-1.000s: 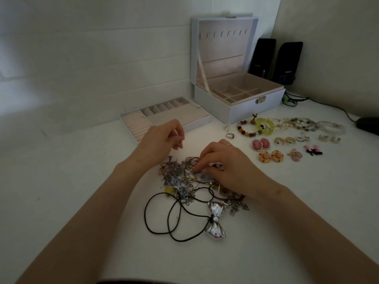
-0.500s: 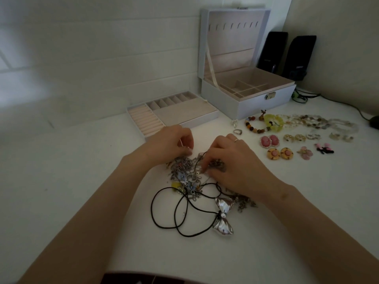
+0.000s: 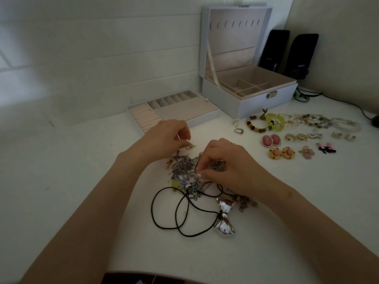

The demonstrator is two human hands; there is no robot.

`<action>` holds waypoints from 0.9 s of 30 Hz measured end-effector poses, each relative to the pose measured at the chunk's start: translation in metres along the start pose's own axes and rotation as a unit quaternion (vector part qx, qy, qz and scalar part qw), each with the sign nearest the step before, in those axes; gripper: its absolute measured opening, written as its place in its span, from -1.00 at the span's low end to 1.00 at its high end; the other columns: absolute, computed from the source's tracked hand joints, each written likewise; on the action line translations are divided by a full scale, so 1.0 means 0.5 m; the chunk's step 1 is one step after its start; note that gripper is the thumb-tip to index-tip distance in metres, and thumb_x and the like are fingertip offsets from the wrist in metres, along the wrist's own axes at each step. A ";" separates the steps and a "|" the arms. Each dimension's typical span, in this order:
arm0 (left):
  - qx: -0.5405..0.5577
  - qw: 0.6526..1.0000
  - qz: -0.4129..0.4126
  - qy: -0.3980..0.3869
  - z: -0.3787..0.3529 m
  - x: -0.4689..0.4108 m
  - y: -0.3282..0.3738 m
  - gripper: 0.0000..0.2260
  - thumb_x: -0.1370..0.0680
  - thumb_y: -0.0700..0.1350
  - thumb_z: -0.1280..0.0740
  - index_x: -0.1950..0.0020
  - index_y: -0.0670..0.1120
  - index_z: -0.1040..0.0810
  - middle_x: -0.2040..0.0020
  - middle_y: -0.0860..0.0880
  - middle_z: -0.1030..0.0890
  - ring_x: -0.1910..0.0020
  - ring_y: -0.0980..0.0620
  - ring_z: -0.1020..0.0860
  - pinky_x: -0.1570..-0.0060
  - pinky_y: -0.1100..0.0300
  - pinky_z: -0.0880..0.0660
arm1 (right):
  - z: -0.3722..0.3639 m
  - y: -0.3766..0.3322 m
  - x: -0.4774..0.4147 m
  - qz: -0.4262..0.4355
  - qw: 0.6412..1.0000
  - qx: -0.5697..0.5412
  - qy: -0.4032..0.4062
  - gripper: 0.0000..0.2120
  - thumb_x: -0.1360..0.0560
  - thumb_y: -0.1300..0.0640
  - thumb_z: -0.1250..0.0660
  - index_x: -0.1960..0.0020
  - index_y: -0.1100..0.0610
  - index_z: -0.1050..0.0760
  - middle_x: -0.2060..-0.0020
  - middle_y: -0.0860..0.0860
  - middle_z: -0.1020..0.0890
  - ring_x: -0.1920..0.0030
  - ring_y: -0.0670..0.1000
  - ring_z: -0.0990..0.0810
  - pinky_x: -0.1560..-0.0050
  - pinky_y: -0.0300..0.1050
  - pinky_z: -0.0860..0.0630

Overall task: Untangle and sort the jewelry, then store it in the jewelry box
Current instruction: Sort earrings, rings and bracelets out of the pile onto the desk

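Observation:
A tangled heap of chains and charms (image 3: 185,171) lies mid-table. My left hand (image 3: 166,136) pinches a small gold piece (image 3: 189,146) at the heap's far edge. My right hand (image 3: 225,167) has its fingers curled into the tangle, pinching a chain. In front of the heap lies a black cord (image 3: 176,212) with a silver bow pendant (image 3: 224,218). The open white jewelry box (image 3: 264,99) stands at the back, its removed tray (image 3: 174,113) beside it on the left.
Sorted pieces lie to the right: a silver ring (image 3: 239,131), beaded bracelets (image 3: 266,124), pink cameo earrings (image 3: 270,140), yellow round earrings (image 3: 282,153), gold hoops (image 3: 295,137). Two black speakers (image 3: 287,54) and a cable stand behind the box. The wall runs along the left.
My left hand has lifted a small gold piece out at the heap's far edge. My right hand stays on the tangle. The camera view shifted slightly.

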State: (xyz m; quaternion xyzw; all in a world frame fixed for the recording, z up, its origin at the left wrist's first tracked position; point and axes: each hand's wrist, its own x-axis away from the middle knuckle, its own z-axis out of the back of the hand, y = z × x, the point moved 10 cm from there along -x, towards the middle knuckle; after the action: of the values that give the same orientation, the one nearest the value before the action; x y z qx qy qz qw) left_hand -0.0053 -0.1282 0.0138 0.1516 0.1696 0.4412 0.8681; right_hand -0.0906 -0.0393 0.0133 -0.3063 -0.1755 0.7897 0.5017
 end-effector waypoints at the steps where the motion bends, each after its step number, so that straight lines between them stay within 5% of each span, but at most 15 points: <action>1: 0.002 1.000 0.000 0.001 0.001 0.000 0.002 -0.91 -0.52 -0.08 -0.37 0.01 -0.03 -0.54 0.04 0.05 -0.56 0.07 0.09 -0.52 0.05 0.19 -0.46 | 0.009 0.005 0.001 -0.013 0.999 -0.027 0.010 -0.85 -0.39 0.08 -0.48 0.24 -0.08 -0.52 0.22 -0.12 -0.56 0.11 -0.09 -0.47 0.05 -0.14 -0.41; 9: 0.030 0.999 0.016 0.041 0.022 0.004 0.006 -0.95 -0.55 -0.13 -0.31 0.02 -0.05 -0.56 0.06 0.04 -0.56 0.07 0.09 -0.50 0.04 0.20 -0.44 | -0.053 -0.045 -0.004 0.033 0.997 0.061 -0.023 -0.92 -0.42 0.03 -0.45 0.10 -0.02 -0.62 0.17 -0.08 -0.53 0.10 -0.07 -0.41 0.02 -0.09 -0.37; 12: 0.051 0.997 0.017 0.056 0.029 0.003 0.005 -0.96 -0.55 -0.14 -0.31 0.06 -0.04 -0.56 0.15 0.10 -0.56 0.15 0.15 -0.51 0.13 0.31 -0.40 | -0.001 -0.011 0.000 -0.060 0.990 -0.126 0.010 -0.95 -0.40 0.09 -0.47 0.17 0.01 -0.61 0.20 -0.09 -0.61 0.15 -0.12 -0.53 0.08 -0.23 -0.47; 16: 0.151 0.988 0.006 0.040 0.025 0.002 0.021 -0.95 -0.54 -0.16 -0.33 0.10 -0.03 -0.56 0.23 0.16 -0.60 0.29 0.33 -0.55 0.26 0.52 -0.41 | 0.059 0.027 0.012 -0.111 0.935 -0.329 0.071 -0.95 -0.46 0.21 -0.39 0.09 0.19 -0.56 0.21 0.05 -0.70 0.25 -0.06 -0.63 0.18 -0.27 -0.55; 27: 0.146 0.973 -0.116 -0.138 -0.053 0.032 0.116 -0.84 -0.49 -0.16 -0.40 0.05 0.11 -0.57 0.15 0.24 -0.57 0.18 0.27 -0.48 0.17 0.43 -0.39 | 0.108 0.079 0.024 -0.148 0.891 -0.403 0.147 -0.89 -0.49 0.29 -0.33 -0.01 0.21 -0.56 0.33 0.07 -0.66 0.40 -0.02 -0.57 0.37 -0.25 -0.50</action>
State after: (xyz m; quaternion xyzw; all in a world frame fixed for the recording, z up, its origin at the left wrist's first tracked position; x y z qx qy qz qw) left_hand -0.0489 -0.0793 0.0115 0.3151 0.1272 0.2831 0.8969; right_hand -0.1567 -0.0439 0.0270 -0.5649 -0.4462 0.5139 0.4665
